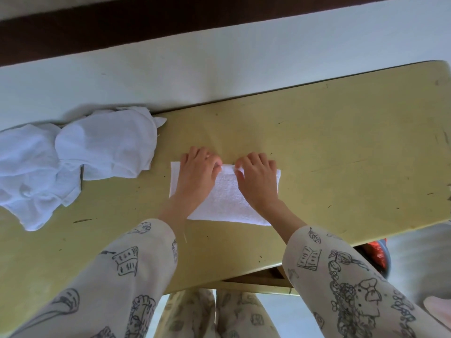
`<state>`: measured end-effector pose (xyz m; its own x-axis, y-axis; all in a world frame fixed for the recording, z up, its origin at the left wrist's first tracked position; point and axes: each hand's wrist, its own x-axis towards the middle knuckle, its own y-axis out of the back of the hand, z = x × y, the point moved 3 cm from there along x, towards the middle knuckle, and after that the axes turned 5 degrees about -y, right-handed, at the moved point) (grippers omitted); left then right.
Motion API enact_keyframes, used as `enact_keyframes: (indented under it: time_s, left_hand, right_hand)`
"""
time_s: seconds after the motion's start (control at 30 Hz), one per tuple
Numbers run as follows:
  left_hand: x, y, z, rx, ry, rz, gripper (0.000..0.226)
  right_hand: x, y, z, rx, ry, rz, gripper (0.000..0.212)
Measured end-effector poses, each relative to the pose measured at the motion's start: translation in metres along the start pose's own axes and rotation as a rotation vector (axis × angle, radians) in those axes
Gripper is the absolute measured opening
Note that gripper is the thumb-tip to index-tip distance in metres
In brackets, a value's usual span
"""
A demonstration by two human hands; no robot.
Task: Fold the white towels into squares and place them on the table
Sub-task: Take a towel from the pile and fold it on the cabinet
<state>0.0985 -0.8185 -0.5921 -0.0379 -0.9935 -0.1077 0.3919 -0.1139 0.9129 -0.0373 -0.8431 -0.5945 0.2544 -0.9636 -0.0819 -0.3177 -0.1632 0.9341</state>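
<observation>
A white towel (227, 196) lies flat as a folded rectangle on the yellow table (341, 147), in the middle. Both hands are on its far edge. My left hand (200, 172) lies over the towel's left part, its fingers curled at the far edge. My right hand (256, 176) covers the right part and pinches a bit of the far edge between thumb and fingers. A heap of crumpled white towels (73, 154) sits at the table's left end, apart from my hands.
The table's far edge meets a pale wall (219, 69). The right half of the yellow top shows scratches. A red object (377, 252) sits below the table's near right edge. My patterned sleeves and legs fill the bottom of the view.
</observation>
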Motion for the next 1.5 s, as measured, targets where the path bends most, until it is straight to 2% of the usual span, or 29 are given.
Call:
enact_keyframes:
  time_s: [0.1, 0.27, 0.57, 1.0, 1.07, 1.13, 1.2, 1.3, 1.4, 1.5]
  left_hand:
    - [0.003, 0.003, -0.001, -0.021, -0.007, -0.007, 0.004]
    - [0.004, 0.006, -0.001, -0.034, -0.03, 0.024, 0.008]
    - [0.003, 0.003, -0.003, -0.008, -0.082, 0.032, 0.014]
    - [0.005, -0.001, -0.004, 0.021, -0.103, 0.093, 0.011]
    - [0.005, -0.002, -0.002, 0.049, -0.1, 0.107, 0.011]
    - [0.001, -0.001, -0.002, 0.09, -0.075, 0.142, 0.009]
    - [-0.009, -0.001, -0.002, 0.113, -0.056, 0.164, 0.021]
    - [-0.031, -0.011, 0.0, 0.141, -0.086, 0.112, 0.031]
    - [-0.046, -0.027, -0.004, 0.18, -0.087, -0.01, 0.041]
    - [-0.052, -0.034, -0.015, 0.231, -0.122, -0.036, 0.045]
  right_hand:
    - [0.003, 0.001, -0.002, 0.035, -0.068, -0.051, 0.007]
    - [0.012, 0.003, 0.0, -0.023, -0.087, -0.266, 0.014]
    - [0.02, 0.003, -0.001, -0.065, -0.112, -0.331, 0.019]
    - [0.021, -0.001, -0.002, -0.186, -0.057, -0.275, 0.015]
    - [0.019, -0.002, -0.005, -0.179, -0.051, -0.167, 0.01]
    - [0.013, 0.001, -0.005, -0.138, -0.036, 0.046, 0.008]
    - [0.0, 0.002, -0.006, -0.065, 0.019, 0.136, 0.013]
    - [-0.027, -0.008, -0.012, -0.045, 0.081, 0.08, 0.031]
    - [-0.046, -0.022, -0.003, -0.078, 0.045, -0.037, 0.044]
    - [-0.053, -0.028, 0.019, -0.132, 0.035, -0.062, 0.054]
